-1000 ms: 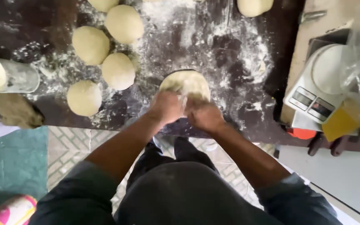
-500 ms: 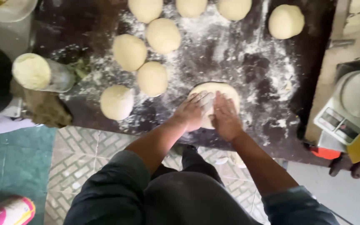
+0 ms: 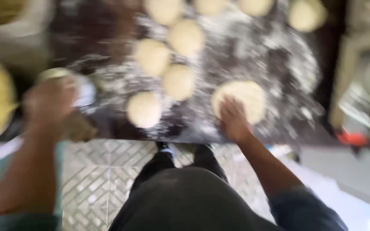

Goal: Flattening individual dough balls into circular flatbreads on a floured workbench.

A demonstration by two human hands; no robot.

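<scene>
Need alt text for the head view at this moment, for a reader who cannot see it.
Seen from above and blurred, the person's right hand presses a flattened dough disc on a floured dark table, while the left hand reaches to a glass jar. Round dough balls lie between.

Single head-worn view, steeply downward, close above floured worktop.

A dark, flour-dusted table carries dough balls and a flattened dough disc.
</scene>
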